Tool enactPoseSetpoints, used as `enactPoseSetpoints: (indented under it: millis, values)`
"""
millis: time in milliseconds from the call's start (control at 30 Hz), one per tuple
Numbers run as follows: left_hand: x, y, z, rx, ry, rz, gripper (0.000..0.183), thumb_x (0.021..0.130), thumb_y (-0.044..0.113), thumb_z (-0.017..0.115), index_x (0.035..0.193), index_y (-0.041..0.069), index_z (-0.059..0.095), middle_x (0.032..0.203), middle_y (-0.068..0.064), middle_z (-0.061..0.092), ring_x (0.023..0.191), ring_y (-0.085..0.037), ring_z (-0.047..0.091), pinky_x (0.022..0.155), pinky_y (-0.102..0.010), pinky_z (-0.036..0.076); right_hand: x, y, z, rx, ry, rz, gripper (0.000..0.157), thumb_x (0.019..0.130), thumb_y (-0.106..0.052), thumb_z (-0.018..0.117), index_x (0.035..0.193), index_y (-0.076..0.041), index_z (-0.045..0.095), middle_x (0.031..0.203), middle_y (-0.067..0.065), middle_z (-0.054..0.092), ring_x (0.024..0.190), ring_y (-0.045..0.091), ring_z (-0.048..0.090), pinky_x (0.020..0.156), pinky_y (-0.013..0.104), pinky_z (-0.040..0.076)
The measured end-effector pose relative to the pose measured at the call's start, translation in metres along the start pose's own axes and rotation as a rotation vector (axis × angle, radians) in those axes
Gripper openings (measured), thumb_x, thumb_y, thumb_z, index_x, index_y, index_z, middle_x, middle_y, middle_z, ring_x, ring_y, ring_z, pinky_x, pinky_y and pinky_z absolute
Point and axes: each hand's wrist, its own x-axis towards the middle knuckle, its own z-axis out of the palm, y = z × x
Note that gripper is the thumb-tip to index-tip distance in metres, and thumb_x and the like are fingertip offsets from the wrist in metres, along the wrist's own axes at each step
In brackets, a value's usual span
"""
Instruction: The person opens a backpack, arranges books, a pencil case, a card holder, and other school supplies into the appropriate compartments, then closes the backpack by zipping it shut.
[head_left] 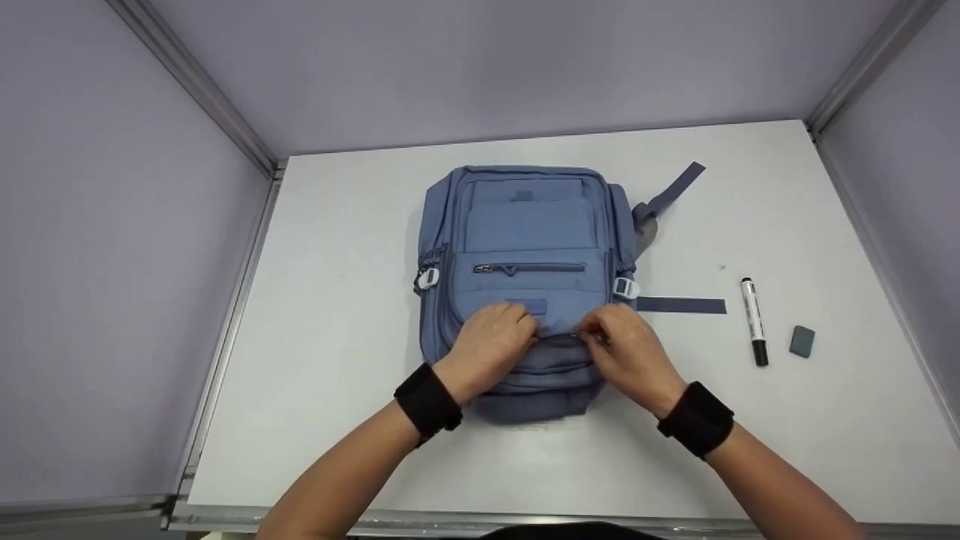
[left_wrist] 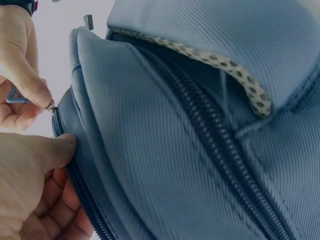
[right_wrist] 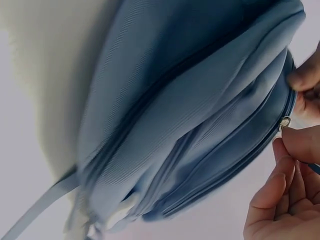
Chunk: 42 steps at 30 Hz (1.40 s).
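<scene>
A blue backpack (head_left: 532, 225) lies flat on a white table, its front facing up. My left hand (head_left: 491, 345) grips the zippered edge of a lower front pocket; in the left wrist view its thumb (left_wrist: 65, 145) presses on the fabric beside the zipper teeth. A short way to the right along that edge, my right hand (head_left: 630, 352) pinches a metal zipper pull (right_wrist: 284, 122) between thumb and index finger. A blue cord loop (left_wrist: 15, 96) hangs from the pull inside the right hand. Higher on the pack is another zipper (head_left: 532, 268), running crosswise.
To the right of the pack lie a white marker with black ends (head_left: 754, 322) and a small dark grey-green block (head_left: 802, 341). Two dark straps stretch out from the pack's right side, the lower strap (head_left: 682, 305) straight. Grey panels (head_left: 525, 75) enclose the table (head_left: 337, 420).
</scene>
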Motion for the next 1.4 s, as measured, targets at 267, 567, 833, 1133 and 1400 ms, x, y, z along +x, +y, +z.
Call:
enactPoseSetpoints:
  millis: [267, 567, 833, 1133, 1400]
  values:
    - [-0.001, 0.000, 0.000, 0.002, -0.033, -0.009, 0.013, 0.103, 0.022, 0.063, 0.097, 0.011, 0.067, 0.091, -0.002, 0.063, 0.084, -0.020, 0.062, 0.071, -0.033, 0.051, -0.005, 0.022, -0.017, 0.003, 0.004, 0.155, 0.025, 0.083, 0.013, 0.074, 0.094, -0.007, 0.065, 0.091, 0.004, 0.062, 0.084, 0.017, 0.055, 0.073, 0.034, 0.046]
    - [-0.002, 0.001, -0.001, -0.025, -0.044, -0.005, 0.014, 0.103, 0.024, 0.063, 0.097, 0.012, 0.066, 0.093, -0.002, 0.063, 0.084, -0.020, 0.061, 0.070, -0.033, 0.050, 0.002, 0.039, -0.021, -0.011, 0.020, 0.188, 0.021, 0.084, 0.012, 0.072, 0.092, -0.005, 0.063, 0.089, 0.008, 0.064, 0.082, 0.020, 0.055, 0.072, 0.034, 0.046]
    - [-0.001, 0.000, -0.003, -0.036, -0.066, -0.020, 0.015, 0.104, 0.025, 0.062, 0.098, 0.012, 0.066, 0.094, -0.001, 0.063, 0.085, -0.020, 0.061, 0.069, -0.033, 0.049, 0.009, 0.047, -0.021, -0.030, 0.034, 0.187, 0.020, 0.085, 0.012, 0.073, 0.090, -0.004, 0.062, 0.088, 0.009, 0.062, 0.081, 0.022, 0.054, 0.072, 0.034, 0.045]
    - [-0.001, 0.000, -0.004, -0.045, -0.099, -0.033, 0.012, 0.103, 0.023, 0.063, 0.099, 0.013, 0.067, 0.095, -0.001, 0.064, 0.087, -0.020, 0.061, 0.073, -0.033, 0.049, 0.021, 0.060, -0.021, -0.032, 0.048, 0.196, 0.019, 0.086, 0.011, 0.073, 0.092, -0.003, 0.062, 0.088, 0.011, 0.061, 0.082, 0.025, 0.055, 0.072, 0.036, 0.043]
    - [-0.001, 0.001, -0.004, -0.024, -0.104, -0.026, 0.010, 0.102, 0.023, 0.065, 0.099, 0.014, 0.067, 0.095, 0.000, 0.063, 0.086, -0.019, 0.060, 0.073, -0.032, 0.049, 0.035, 0.074, -0.018, -0.049, 0.078, 0.192, 0.017, 0.087, 0.012, 0.070, 0.093, -0.002, 0.061, 0.088, 0.013, 0.061, 0.082, 0.027, 0.055, 0.073, 0.038, 0.043]
